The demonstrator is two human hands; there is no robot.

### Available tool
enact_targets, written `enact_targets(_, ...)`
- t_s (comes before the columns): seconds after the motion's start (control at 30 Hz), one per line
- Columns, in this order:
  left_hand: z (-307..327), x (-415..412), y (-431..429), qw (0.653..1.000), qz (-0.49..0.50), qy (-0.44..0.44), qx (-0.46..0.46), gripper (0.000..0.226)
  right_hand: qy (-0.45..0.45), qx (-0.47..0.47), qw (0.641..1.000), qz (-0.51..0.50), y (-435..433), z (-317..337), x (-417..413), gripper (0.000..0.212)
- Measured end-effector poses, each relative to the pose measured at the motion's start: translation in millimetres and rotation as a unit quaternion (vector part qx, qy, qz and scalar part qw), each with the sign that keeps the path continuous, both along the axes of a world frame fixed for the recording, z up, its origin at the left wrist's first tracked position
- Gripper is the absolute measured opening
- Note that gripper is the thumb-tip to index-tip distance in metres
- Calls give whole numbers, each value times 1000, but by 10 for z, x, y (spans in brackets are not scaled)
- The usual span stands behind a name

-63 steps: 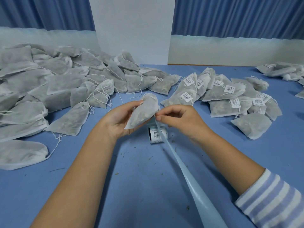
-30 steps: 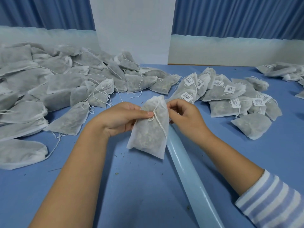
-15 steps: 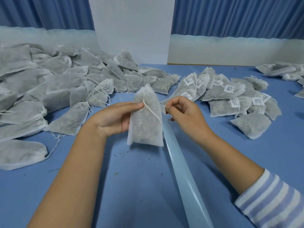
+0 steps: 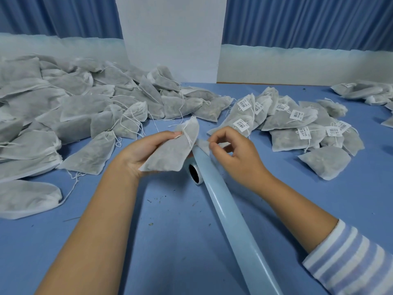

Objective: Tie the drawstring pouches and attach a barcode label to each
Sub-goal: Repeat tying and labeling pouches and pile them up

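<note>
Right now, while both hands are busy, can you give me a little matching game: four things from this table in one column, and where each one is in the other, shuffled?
Things
1. single pouch
2. small white label
3. label roll
4. barcoded pouches

Places
A. lying on the blue table below the hands, beside the pale strip
B. heaped on the person's right
C. gripped in the left hand
D. pinched by the right hand

Pairs: 1-C, 2-D, 3-A, 4-B
</note>
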State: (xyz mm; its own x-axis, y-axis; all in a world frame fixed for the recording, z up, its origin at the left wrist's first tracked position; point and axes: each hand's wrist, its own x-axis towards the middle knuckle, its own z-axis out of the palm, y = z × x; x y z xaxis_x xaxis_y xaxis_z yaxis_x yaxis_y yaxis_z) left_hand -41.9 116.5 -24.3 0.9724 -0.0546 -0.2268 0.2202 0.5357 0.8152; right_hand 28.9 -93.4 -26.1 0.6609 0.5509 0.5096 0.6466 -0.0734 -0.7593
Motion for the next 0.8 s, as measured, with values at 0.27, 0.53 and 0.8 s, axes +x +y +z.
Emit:
enact_targets(0.27,31,-23,-12,1000,-12,-3,0,29,203,44,978,-24,38,1,89,15)
enact_targets(0.53,53,-18,-29,1000,-9,8,21,37,280,61,957,-46,42,17,115,19)
enact_targets(0.8,47,-18,-24,1000,-1,19,15,30,330,63,940,-56,8,39,133,19)
